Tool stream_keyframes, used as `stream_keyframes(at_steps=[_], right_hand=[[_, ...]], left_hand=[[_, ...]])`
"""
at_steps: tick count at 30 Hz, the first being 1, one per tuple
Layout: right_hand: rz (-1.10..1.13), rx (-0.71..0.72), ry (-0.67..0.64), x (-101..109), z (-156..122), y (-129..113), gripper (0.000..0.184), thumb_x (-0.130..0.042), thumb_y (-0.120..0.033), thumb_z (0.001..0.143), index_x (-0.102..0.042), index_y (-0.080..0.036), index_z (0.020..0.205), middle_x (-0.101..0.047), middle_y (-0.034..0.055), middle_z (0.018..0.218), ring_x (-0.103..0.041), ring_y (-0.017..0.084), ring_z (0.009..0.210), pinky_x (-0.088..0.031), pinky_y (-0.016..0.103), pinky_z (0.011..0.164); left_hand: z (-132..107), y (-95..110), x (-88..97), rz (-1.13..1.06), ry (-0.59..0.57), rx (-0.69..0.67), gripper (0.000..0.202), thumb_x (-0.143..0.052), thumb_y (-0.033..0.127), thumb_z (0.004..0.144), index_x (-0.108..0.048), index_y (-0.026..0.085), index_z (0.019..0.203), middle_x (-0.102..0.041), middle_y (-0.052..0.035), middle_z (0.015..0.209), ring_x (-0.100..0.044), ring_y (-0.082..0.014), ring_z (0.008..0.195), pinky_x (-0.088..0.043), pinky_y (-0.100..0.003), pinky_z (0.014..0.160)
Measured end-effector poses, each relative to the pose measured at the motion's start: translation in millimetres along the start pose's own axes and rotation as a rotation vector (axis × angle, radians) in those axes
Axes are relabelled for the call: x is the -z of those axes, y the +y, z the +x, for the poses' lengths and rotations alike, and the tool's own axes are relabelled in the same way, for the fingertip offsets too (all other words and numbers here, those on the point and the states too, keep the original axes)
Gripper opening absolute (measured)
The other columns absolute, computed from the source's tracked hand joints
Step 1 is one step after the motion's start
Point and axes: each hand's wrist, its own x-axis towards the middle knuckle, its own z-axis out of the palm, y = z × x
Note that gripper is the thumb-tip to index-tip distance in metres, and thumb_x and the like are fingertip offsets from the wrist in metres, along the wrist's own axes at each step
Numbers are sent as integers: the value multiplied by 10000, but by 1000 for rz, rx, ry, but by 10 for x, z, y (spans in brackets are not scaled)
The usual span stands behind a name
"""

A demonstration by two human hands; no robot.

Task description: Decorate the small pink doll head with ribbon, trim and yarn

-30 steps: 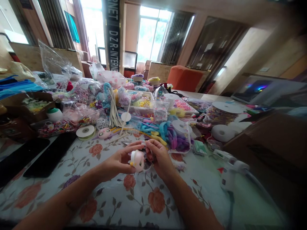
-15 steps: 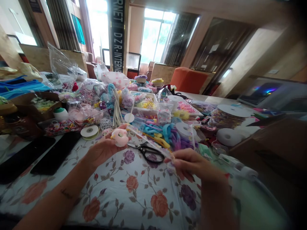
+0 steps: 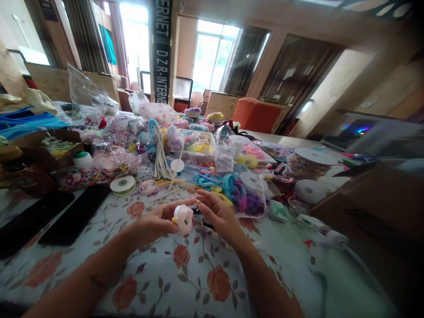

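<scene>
Two hands (image 3: 150, 224) (image 3: 220, 218) at a pink toy head (image 3: 183, 221), "DZR-INTERNE" strip (image 3: 162, 53) behind

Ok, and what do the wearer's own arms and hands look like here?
The left hand and right hand are ungloved; no sleeve, watch or bracelet shows on the left forearm or right forearm. The left forearm bears a small, dark, thin-lined mark, perhaps a tattoo.

Since last frame: right hand (image 3: 217, 215) returned leftward, now beside pink doll head (image 3: 184, 221); left hand (image 3: 155, 223) shifted right, nearer.
</scene>
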Motion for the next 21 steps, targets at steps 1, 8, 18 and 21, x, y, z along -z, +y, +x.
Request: stream_keyframes(at_steps=[1, 8, 18, 21], right_hand=[[-3, -4, -13, -50, -12, 6, 381, -723, -413, 806, -675, -241, 1143, -722, 56, 1042, -662, 241, 985, -509, 350, 833], [110, -121, 34, -111, -29, 122, 262, -795, -424, 722, -688, -218, 843, -686, 18, 726, -622, 185, 662, -464, 300, 622], [256, -78, 110, -70, -54, -14, 320, -776, -440, 748, -593, -199, 642, -592, -22, 535, -551, 130, 549, -433, 255, 585], [316, -136, 18, -101, -84, -21, 319, -774, -435, 751, -587, -201, 641, -553, -41, 485, -493, 109, 437, -382, 237, 475]], left_hand=[[3, -14, 7, 5, -13, 6, 646, -739, 153, 684, -613, 292, 1303, -681, -46, 1016, -626, -204, 868, -479, -305, 791], [18, -40, 5, 65, -3, -15, 662, -784, 172, 672, -609, 276, 1302, -681, -72, 1085, -617, -228, 963, -450, -299, 798], [68, -19, -36, 292, 372, -222, 655, -805, 146, 653, -603, 290, 1258, -623, -69, 1115, -614, -197, 873, -510, -252, 651], [88, -32, -62, 366, 454, -270, 611, -797, 175, 670, -600, 272, 1240, -588, -80, 1168, -618, -206, 893, -517, -245, 622]])
